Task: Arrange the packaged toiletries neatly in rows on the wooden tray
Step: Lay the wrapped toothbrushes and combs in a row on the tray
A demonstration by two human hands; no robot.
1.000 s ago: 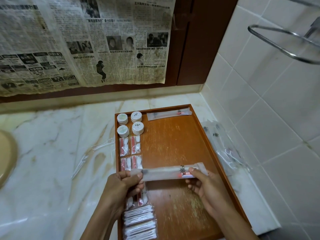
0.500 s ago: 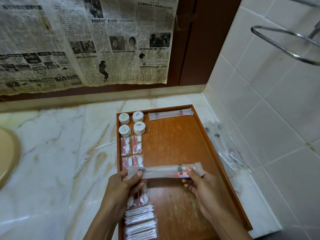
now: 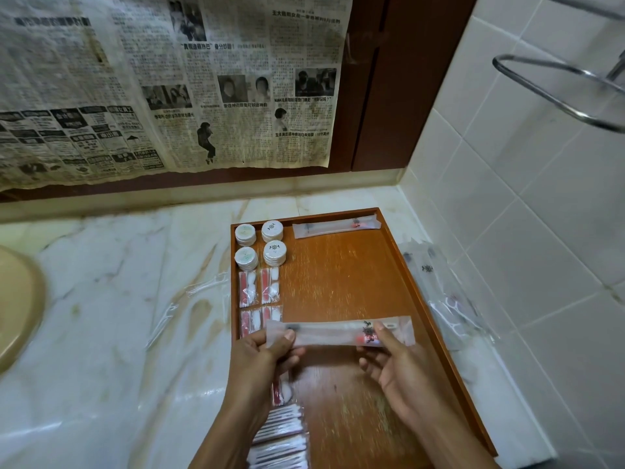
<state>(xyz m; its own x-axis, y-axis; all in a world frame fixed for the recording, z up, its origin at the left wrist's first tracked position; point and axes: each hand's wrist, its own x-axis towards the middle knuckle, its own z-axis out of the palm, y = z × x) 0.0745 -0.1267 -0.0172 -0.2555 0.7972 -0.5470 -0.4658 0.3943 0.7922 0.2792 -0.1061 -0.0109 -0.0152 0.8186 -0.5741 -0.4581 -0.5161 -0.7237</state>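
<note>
A wooden tray (image 3: 341, 282) lies on the marble counter. Both hands hold a long translucent toothbrush packet (image 3: 331, 331) level above the tray's middle. My left hand (image 3: 260, 360) pinches its left end and my right hand (image 3: 399, 367) pinches it near the red print at its right end. Another toothbrush packet (image 3: 334, 225) lies along the tray's far edge. Down the left side sit several round white wrapped soaps (image 3: 260, 245), red-and-white packets (image 3: 258, 287), and cotton swab packets (image 3: 280, 438) at the near end.
More clear packets (image 3: 446, 299) lie in a pile between the tray and the tiled right wall. Empty clear wrappers (image 3: 189, 306) lie on the marble left of the tray. A beige basin rim (image 3: 17, 309) is at far left. A metal rail (image 3: 558, 93) juts from the wall.
Both hands carried the toothbrush packet slightly away from me over the tray, keeping it level. The view shifted a little.
</note>
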